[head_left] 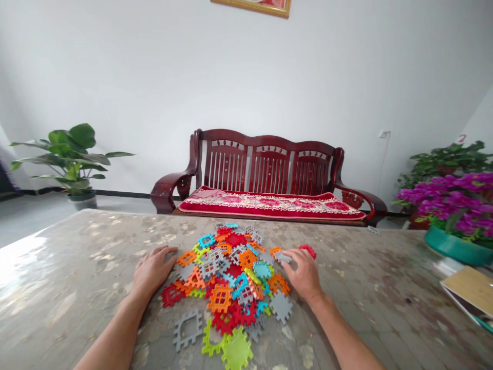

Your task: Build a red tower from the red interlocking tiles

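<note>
A heap of flat plastic interlocking tiles (221, 298) with notched edges, in orange, red, grey, blue and lime green, lies in the middle of the table. At its left edge my left hand (154, 267) rests palm down, fingers stretched toward an orange tile (187, 258), holding nothing. My right hand (302, 270) is at the heap's right side, thumb and fingers apart, fingertips at a grey tile (282, 256) that they partly cover. A red tile (308, 250) sits just beyond that hand. Nearest me lie a lime green tile (236, 349) and a grey square frame tile (188, 329).
The patterned table (77, 288) stretches to both sides. A lone grey tile (373, 229) lies at its far edge. At right are a teal flowerpot (456, 246) with purple flowers and a brown notebook (470, 288). Behind stand a wooden bench (265, 167) and a potted plant (75, 154).
</note>
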Motion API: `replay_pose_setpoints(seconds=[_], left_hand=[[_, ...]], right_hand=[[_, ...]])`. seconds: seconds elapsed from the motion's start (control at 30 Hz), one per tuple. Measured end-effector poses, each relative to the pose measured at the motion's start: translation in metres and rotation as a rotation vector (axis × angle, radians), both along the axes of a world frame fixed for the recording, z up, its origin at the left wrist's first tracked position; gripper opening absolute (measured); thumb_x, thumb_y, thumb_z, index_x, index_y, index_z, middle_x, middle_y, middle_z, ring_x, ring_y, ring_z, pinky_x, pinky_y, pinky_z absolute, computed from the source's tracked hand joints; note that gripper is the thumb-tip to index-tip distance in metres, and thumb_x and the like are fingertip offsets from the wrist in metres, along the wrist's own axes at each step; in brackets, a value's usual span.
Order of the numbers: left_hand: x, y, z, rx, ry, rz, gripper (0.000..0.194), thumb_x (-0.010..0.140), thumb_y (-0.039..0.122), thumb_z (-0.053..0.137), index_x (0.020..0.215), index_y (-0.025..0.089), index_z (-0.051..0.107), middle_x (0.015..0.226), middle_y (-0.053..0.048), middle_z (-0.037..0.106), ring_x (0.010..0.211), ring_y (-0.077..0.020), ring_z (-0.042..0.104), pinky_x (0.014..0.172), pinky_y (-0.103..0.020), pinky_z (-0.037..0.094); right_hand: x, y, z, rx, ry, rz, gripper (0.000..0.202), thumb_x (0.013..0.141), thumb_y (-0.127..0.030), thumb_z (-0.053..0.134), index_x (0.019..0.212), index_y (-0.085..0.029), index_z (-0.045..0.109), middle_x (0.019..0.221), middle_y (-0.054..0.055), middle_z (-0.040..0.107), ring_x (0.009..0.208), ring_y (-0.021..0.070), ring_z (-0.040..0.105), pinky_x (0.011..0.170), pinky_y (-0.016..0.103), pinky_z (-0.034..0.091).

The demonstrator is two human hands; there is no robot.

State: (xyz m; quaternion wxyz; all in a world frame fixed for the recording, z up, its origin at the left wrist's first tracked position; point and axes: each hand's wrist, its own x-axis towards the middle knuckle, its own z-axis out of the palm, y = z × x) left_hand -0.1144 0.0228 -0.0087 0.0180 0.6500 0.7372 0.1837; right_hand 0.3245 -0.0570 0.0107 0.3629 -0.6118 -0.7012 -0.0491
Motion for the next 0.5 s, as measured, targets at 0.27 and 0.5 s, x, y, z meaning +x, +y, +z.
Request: replay_pose_setpoints(seconds=[0.27, 0.5], left_hand=[[0.003, -0.003, 0.004, -0.022, 0.004, 0.006, 0.044, 0.088, 0.039, 0.045, 0.123, 0.029, 0.068, 0.141, -0.007, 0.058, 0.125, -0.0290, 0.056, 0.104, -0.043, 0.044], [0.004, -0.004, 0.004, -0.022, 0.007, 0.016, 0.043, 0.088, 0.038, 0.045, 0.122, 0.029, 0.068, 0.141, -0.006, 0.058, 0.126, -0.0276, 0.056, 0.105, -0.042, 0.043]], right_hand=[[-0.054, -0.023, 0.018, -0.217, -0.022, 0.527, 0.062, 0.071, -0.040, 0.073, 0.130, -0.026, 0.059, 0.136, 0.008, 0.059, 0.126, 0.0271, 0.050, 0.111, 0.045, 0.033], [-0.060, -0.016, 0.009, -0.190, -0.001, 0.397, 0.036, 0.078, -0.027, 0.069, 0.114, -0.026, 0.069, 0.116, 0.006, 0.070, 0.110, 0.0244, 0.060, 0.099, 0.042, 0.044]])
